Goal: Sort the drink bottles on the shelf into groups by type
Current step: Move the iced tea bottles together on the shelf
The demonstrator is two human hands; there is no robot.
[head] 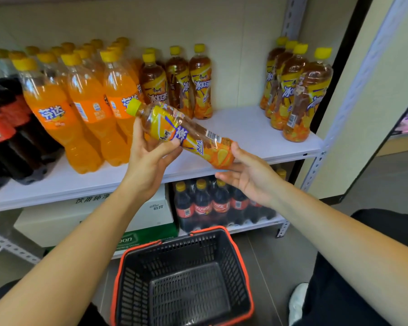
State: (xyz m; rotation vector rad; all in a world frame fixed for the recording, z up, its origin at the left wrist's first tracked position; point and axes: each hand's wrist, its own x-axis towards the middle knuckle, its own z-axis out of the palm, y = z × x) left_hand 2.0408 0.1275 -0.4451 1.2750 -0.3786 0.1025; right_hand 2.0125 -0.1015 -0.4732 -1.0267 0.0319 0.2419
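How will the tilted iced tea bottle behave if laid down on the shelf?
The iced tea bottle is round, so on its side on the shelf it would probably roll. It looks full, so likely hefty for its size; the left hand grips it and the right hand props its base. The glossy wrap may be slippery.

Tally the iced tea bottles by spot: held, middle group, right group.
Held in left hand: 1 iced tea bottle
Middle group: 4, one mostly hidden
Right group: 4
Total: 9
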